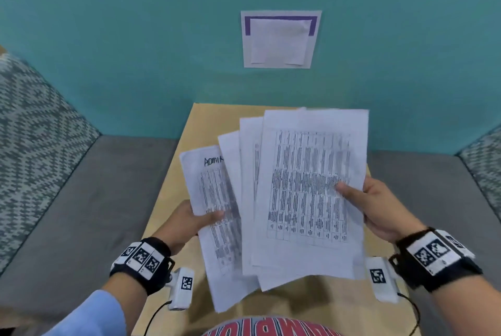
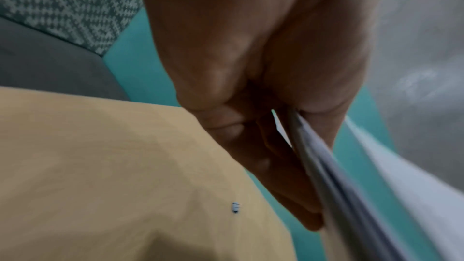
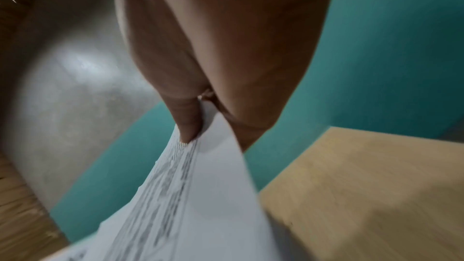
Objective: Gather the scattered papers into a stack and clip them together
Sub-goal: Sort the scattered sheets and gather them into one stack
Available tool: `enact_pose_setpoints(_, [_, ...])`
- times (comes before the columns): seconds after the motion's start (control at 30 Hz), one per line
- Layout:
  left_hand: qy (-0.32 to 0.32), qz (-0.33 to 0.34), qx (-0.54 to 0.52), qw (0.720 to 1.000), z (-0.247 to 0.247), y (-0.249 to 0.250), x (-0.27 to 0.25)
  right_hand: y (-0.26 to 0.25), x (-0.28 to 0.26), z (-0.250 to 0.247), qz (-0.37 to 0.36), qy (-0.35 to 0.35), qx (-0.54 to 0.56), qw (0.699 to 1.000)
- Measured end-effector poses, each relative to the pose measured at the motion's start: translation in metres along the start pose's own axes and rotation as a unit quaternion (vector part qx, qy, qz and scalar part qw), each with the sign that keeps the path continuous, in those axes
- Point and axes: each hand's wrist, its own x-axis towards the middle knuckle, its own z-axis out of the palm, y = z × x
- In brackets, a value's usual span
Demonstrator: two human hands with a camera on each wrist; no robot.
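Left hand (image 1: 189, 220) pinches the left edge of the fanned white printed papers (image 1: 306, 194), thumb on top, while the right hand (image 1: 379, 208) pinches the right edge the same way. Sheets are held up, uneven, above the light wooden table (image 1: 173, 200), with a small binder clip (image 2: 235, 207) sitting on it.

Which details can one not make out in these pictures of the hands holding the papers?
- The white printed papers: table text blurred, head view; sheet count hidden by overlap.
- Small blue-and-white object on the tan wooden table: too small to identify, left wrist view.
- Left hand and right hand: fingers behind the sheets are hidden.
- Red lettering: cut off by the bottom edge.
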Motion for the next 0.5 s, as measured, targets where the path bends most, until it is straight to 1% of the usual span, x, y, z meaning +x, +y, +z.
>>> enact_pose_setpoints(0.07, [-0.029,0.019,-0.036,0.999,0.010,0.017,-0.005,0.014,0.009,0.004,0.042,-0.019,0.009,0.999])
enact_pose_setpoints(0.13, [-0.051,0.029,-0.069,0.996,0.017,0.032,-0.008,0.022,0.014,0.010,0.067,-0.015,0.027,0.997])
enact_pose_setpoints(0.2, [-0.061,0.035,-0.079,0.994,0.019,0.040,-0.008,0.024,0.015,0.018,0.095,-0.016,0.067,0.993])
enact_pose_setpoints(0.3, [-0.070,0.022,-0.073,0.995,0.019,0.040,-0.007,0.022,0.011,0.028,0.154,-0.056,0.115,0.980])
enact_pose_setpoints(0.4, [-0.059,0.031,-0.051,0.996,0.022,0.039,-0.009,0.022,0.007,0.035,0.163,-0.066,0.118,0.977])
enact_pose_setpoints(0.5, [-0.029,0.051,-0.031,0.998,0.028,0.040,-0.009,0.022,0.003,0.036,0.134,-0.074,0.103,0.983])
